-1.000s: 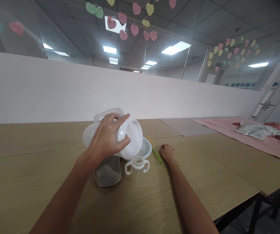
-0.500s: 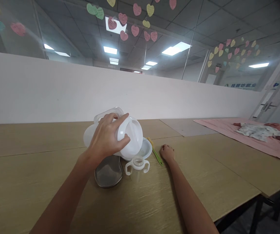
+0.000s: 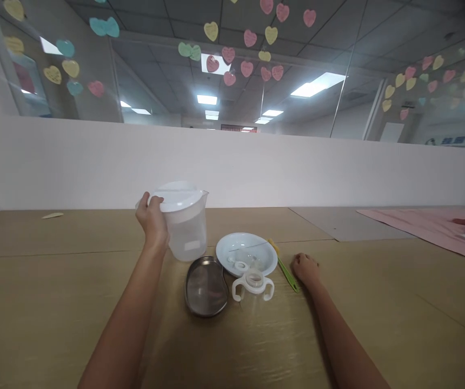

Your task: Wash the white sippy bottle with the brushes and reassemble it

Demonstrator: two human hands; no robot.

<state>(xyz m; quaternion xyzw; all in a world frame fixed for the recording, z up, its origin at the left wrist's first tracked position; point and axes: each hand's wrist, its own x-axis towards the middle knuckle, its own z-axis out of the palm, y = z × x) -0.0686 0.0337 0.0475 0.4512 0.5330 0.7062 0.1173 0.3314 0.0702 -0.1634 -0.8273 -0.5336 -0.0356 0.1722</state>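
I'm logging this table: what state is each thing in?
Pitcher: upright, lid on
Left hand: gripping pitcher
Right hand: curled, resting on table
Kidney dish: open side up
Bowl: upright, holding small parts
Two-handled bottle: upright, uncapped
Green brush: lying beside bowl
Pink cloth: spread out

Just one lidded pitcher (image 3: 187, 232), plus one kidney dish (image 3: 206, 289), one white bowl (image 3: 219, 251), one two-handled bottle (image 3: 254, 281), one green-handled brush (image 3: 287, 273), one pink cloth (image 3: 411, 224). One left hand (image 3: 151, 221), one right hand (image 3: 306, 268). Heart-shaped sticky notes (image 3: 246, 69)? Easily over thirty lol.
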